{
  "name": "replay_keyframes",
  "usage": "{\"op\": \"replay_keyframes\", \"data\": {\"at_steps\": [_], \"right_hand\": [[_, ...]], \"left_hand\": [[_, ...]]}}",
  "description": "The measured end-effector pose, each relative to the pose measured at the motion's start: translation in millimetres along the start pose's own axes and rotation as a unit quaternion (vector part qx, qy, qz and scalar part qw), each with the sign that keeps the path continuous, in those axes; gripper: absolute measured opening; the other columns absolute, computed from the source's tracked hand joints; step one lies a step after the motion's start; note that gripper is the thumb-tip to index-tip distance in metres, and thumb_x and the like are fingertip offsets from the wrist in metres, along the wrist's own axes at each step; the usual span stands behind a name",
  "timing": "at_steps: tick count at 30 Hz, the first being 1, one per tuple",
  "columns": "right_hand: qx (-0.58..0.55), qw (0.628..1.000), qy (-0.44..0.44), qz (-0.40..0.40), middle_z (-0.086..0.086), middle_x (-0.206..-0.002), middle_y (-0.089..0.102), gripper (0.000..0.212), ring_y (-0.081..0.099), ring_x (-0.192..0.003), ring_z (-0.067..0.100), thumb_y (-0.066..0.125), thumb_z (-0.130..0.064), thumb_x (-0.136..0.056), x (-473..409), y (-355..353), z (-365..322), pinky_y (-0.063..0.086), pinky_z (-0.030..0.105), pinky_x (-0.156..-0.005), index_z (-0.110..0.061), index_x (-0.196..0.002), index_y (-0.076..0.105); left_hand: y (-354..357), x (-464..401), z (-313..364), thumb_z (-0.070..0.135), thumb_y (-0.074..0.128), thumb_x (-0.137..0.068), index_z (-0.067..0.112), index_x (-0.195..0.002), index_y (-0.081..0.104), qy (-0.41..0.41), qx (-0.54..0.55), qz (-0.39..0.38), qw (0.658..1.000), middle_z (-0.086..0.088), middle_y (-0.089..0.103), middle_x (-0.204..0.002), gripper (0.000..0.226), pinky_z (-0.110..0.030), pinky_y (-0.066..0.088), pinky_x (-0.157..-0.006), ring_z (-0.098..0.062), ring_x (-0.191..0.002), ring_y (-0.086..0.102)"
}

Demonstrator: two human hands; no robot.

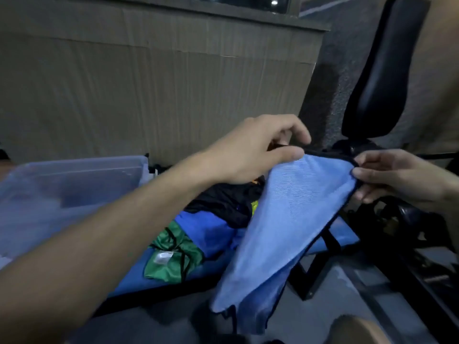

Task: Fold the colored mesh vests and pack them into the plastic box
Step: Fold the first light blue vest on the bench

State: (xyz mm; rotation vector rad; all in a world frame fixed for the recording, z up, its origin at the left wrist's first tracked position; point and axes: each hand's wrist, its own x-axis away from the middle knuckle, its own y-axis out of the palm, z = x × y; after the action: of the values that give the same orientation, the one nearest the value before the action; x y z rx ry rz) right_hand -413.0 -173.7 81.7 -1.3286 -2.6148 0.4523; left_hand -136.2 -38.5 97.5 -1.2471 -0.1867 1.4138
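A light blue mesh vest (285, 219) with black trim hangs in the air in front of me. My left hand (253, 150) pinches its top edge on the left. At the top right corner my right hand (397, 177) pinches the same edge between thumb and fingers. A translucent plastic box (62, 194) stands at the left on a blue-covered bench (139, 279). Beside the box lie a green vest (173, 256), a darker blue vest (206, 232) and a black one (228, 202), with a bit of yellow showing.
A cardboard sheet (149, 90) covers the wall behind the bench. A black padded seat back (387, 70) on a dark metal frame stands at the right. Grey floor (335, 294) lies below, and my knee (357, 331) shows at the bottom edge.
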Motion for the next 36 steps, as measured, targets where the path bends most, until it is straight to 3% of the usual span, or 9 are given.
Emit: {"op": "replay_keyframes", "data": {"at_steps": [5, 9, 15, 20, 25, 27, 30, 33, 36], "right_hand": [[0.114, 0.983, -0.053, 0.131, 0.009, -0.054, 0.065, 0.011, 0.065, -0.041, 0.016, 0.060, 0.000, -0.095, -31.9, -30.5, -57.9, 0.050, 0.021, -0.037, -0.010, -0.091, 0.057], [0.251, 0.952, -0.121, 0.124, 0.005, -0.065, 0.070, 0.006, 0.073, -0.055, 0.020, 0.066, -0.005, -0.096, -113.5, 3.5, -92.8, 0.060, 0.030, -0.050, -0.010, -0.093, 0.063], [0.333, 0.934, -0.127, 0.034, 0.009, -0.067, 0.074, 0.018, 0.074, -0.059, 0.014, 0.061, -0.005, -0.094, -243.2, 130.8, -41.4, 0.063, 0.036, -0.067, -0.016, -0.079, 0.062], [0.286, 0.948, -0.130, -0.044, 0.020, -0.077, 0.075, 0.014, 0.075, -0.063, 0.024, 0.057, 0.005, -0.092, -295.8, 226.7, 8.3, 0.064, 0.042, -0.064, -0.003, -0.087, 0.068], [0.277, 0.945, -0.157, -0.080, 0.012, -0.076, 0.075, 0.016, 0.074, -0.065, 0.022, 0.056, 0.003, -0.087, -319.9, 276.2, 26.1, 0.062, 0.038, -0.071, -0.007, -0.087, 0.068], [0.275, 0.944, -0.159, -0.088, 0.010, -0.081, 0.074, 0.013, 0.073, -0.068, 0.021, 0.059, 0.000, -0.089, -327.7, 287.1, 33.1, 0.060, 0.034, -0.071, -0.008, -0.093, 0.068], [0.299, 0.930, -0.180, -0.113, 0.003, -0.102, 0.071, 0.023, 0.064, -0.092, 0.018, 0.069, -0.011, -0.090, -333.3, 294.4, 43.3, 0.046, 0.023, -0.083, -0.012, -0.113, 0.070], [0.269, 0.931, -0.210, -0.128, 0.005, -0.130, 0.066, 0.039, 0.063, -0.101, 0.014, 0.072, -0.013, -0.092, -325.1, 286.8, 51.5, 0.041, 0.014, -0.091, -0.012, -0.131, 0.064], [0.206, 0.942, -0.247, -0.099, 0.005, -0.133, 0.059, 0.041, 0.067, -0.105, 0.020, 0.068, -0.010, -0.095, -305.9, 261.2, 65.9, 0.051, 0.023, -0.094, -0.012, -0.135, 0.062]], "left_hand": [[26.7, -29.2, -9.0, 0.006, 0.062, -0.099, 0.005, -0.112, 0.064, -0.023, 0.188, 0.070, 0.979, 0.010, 0.054, -0.069, 0.014, -0.019, 0.040, -0.062, -0.008, -0.066, 0.049], [17.1, -24.5, -44.0, 0.003, 0.055, -0.102, 0.015, -0.103, 0.065, -0.103, 0.250, 0.143, 0.952, -0.008, 0.056, -0.078, 0.015, -0.035, 0.062, -0.058, -0.017, -0.069, 0.054], [17.8, 42.5, -137.1, 0.012, 0.049, -0.103, 0.028, -0.095, 0.068, -0.306, 0.020, 0.178, 0.935, 0.001, 0.068, -0.077, 0.026, -0.039, 0.061, -0.054, -0.015, -0.059, 0.069], [32.9, 94.5, -179.1, 0.012, 0.043, -0.101, 0.018, -0.106, 0.062, -0.399, -0.235, 0.034, 0.886, -0.001, 0.058, -0.094, 0.020, -0.048, 0.053, -0.078, -0.030, -0.088, 0.064], [40.6, 101.1, -176.7, 0.027, 0.056, -0.099, 0.024, -0.116, 0.054, -0.428, -0.429, -0.050, 0.794, -0.001, 0.042, -0.123, 0.017, -0.037, 0.044, -0.066, -0.027, -0.112, 0.051], [52.3, 97.7, -173.4, 0.034, 0.059, -0.097, 0.023, -0.119, 0.061, -0.344, -0.438, -0.008, 0.830, 0.000, 0.045, -0.131, 0.024, -0.039, 0.052, -0.072, -0.026, -0.115, 0.049], [83.5, 94.4, -191.6, 0.042, 0.044, -0.104, 0.025, -0.140, 0.051, -0.293, -0.323, -0.088, 0.895, 0.003, 0.034, -0.153, 0.040, -0.043, 0.045, -0.100, -0.023, -0.136, 0.039], [106.3, 103.6, -220.1, 0.053, 0.039, -0.104, 0.029, -0.156, 0.029, -0.295, -0.291, -0.191, 0.890, 0.002, 0.014, -0.166, 0.058, -0.040, 0.022, -0.120, -0.023, -0.153, 0.013], [113.6, 114.0, -233.7, 0.059, 0.040, -0.099, 0.032, -0.154, 0.035, -0.286, -0.301, -0.163, 0.895, 0.003, 0.023, -0.164, 0.061, -0.044, 0.027, -0.119, -0.025, -0.152, 0.020]]}}
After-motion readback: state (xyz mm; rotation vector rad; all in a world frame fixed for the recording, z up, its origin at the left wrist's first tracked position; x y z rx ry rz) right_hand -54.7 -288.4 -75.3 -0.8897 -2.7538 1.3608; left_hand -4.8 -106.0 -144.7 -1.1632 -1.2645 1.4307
